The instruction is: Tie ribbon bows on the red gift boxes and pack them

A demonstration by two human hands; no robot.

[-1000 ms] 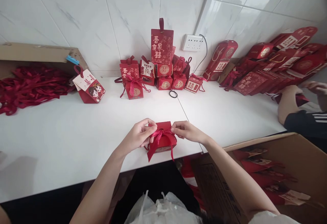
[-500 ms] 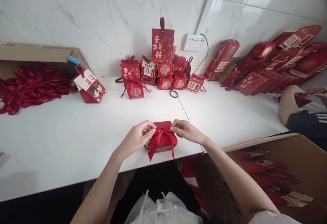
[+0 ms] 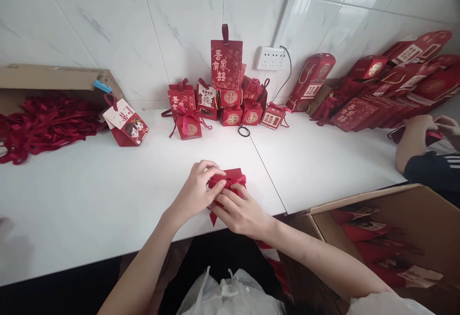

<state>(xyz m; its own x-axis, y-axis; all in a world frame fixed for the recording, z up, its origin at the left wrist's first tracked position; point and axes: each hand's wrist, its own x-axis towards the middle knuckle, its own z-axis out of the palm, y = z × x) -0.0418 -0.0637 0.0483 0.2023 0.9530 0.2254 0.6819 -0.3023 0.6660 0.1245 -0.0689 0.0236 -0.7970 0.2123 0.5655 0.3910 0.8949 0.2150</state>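
Note:
A small red box (image 3: 233,173) with a red ribbon bow (image 3: 240,180) on its front rests near the table's front edge. At the box's left side, my left hand (image 3: 201,185) pinches the ribbon beside the knot with thumb and fingers. My right hand (image 3: 242,209) lies across the front of the box, its curled fingers on the bow, and it covers most of the box's lower part. One ribbon tail (image 3: 213,218) hangs out below the hands.
Finished red boxes (image 3: 230,116) stand by the wall. Red ribbons (image 3: 53,123) are piled at left near a box (image 3: 130,125). More packages (image 3: 373,99) lie at right, where a co-worker's hands (image 3: 419,133) work. A cardboard box (image 3: 362,197) sits front right. A black ring (image 3: 244,132) lies mid-table.
My right hand has moved from the bow's right side down and left over the box front. My left hand has shifted slightly right. The co-worker's hands have also moved.

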